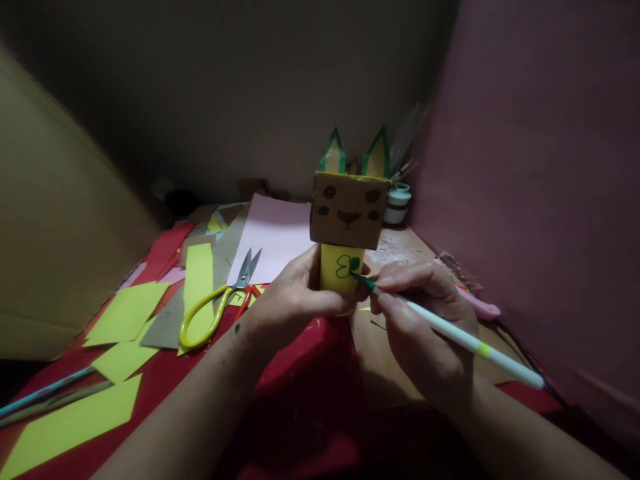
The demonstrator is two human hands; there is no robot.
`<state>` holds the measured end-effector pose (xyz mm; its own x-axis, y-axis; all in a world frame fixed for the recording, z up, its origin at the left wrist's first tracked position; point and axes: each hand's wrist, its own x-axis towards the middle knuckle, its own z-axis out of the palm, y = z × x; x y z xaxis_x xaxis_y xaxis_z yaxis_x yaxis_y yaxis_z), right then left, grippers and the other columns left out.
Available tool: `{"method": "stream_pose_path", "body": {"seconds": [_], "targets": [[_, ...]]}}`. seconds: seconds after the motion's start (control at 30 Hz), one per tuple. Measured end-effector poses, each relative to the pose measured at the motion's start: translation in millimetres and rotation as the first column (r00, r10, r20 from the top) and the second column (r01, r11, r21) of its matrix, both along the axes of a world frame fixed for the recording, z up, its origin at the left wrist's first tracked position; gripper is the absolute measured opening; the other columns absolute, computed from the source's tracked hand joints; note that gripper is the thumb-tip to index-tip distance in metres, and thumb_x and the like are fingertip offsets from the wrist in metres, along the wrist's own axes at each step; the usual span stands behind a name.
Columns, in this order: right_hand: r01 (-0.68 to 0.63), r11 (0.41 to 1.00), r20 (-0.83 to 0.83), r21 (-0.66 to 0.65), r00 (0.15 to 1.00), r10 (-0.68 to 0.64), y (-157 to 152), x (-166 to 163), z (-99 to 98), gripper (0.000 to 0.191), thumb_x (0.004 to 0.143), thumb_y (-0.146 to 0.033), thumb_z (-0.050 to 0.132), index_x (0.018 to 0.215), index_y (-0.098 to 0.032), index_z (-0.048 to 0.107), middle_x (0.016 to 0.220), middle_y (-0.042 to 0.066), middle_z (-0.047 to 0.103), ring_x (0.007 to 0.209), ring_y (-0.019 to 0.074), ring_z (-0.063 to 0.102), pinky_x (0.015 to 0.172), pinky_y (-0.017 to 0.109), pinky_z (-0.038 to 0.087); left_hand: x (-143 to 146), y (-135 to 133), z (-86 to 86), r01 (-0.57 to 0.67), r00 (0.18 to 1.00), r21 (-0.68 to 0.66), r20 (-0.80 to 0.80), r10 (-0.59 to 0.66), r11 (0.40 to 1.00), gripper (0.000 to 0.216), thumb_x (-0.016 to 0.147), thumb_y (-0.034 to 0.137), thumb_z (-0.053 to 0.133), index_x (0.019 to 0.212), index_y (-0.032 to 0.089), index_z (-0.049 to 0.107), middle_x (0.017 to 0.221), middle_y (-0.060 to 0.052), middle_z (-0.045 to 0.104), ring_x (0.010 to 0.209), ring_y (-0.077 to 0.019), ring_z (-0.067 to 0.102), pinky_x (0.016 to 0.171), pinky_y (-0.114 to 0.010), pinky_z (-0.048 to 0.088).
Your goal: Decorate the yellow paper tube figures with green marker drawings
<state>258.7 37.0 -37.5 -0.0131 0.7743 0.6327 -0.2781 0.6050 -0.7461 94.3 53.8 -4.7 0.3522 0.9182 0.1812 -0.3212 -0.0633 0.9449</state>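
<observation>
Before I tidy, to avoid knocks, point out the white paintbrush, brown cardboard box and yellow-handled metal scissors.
White paintbrush (450, 330), head view: handle.
Brown cardboard box (350, 199), head view: front panel.
Yellow-handled metal scissors (243, 277), head view: near the pivot.

left: yellow-handled scissors (244, 277) obstruct | right: pink wall (540, 200) bounds | above figure (350, 220): open room

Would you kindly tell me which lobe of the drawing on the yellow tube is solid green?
The upper-right lobe, just above the green brush tip; the lobes to its left are only outlined, yellow inside.
</observation>
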Motion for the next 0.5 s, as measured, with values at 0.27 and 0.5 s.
{"method": "stream_pose_path", "body": {"seconds": [0.27, 0.5], "targets": [[0.000, 1.000, -0.003, -0.017, 1.000, 0.000, -2.2, -0.9, 2.1, 0.014, 0.089, -0.013, 0.070, 0.090, -0.027, 0.070, 0.073, -0.002, 0.059, 0.055, 0.0120, 0.048, 0.049, 0.025, 0.040, -0.9, 1.2, -1.2, 0.023, 1.000, 0.015, -0.008, -0.023, 1.000, 0.038, 0.063, 0.000, 0.077, 0.097, 0.016, 0.074, 0.082, -0.002, 0.072, 0.076, -0.0179, 0.062, 0.063, -0.026, 0.047], [-0.003, 1.000, -0.011, -0.015, 1.000, 0.003, -0.7, -0.2, 1.0, 0.014, 0.087, -0.013, 0.071, 0.089, -0.027, 0.070, 0.078, -0.001, 0.063, 0.059, 0.0126, 0.051, 0.052, 0.026, 0.043, -0.1, 0.7, 0.3, 0.011, 1.000, 0.017, -0.023, -0.011, 1.000, 0.039, 0.062, 0.000, 0.076, 0.098, 0.016, 0.073, 0.079, -0.002, 0.070, 0.073, -0.0169, 0.060, 0.061, -0.026, 0.045]]}}
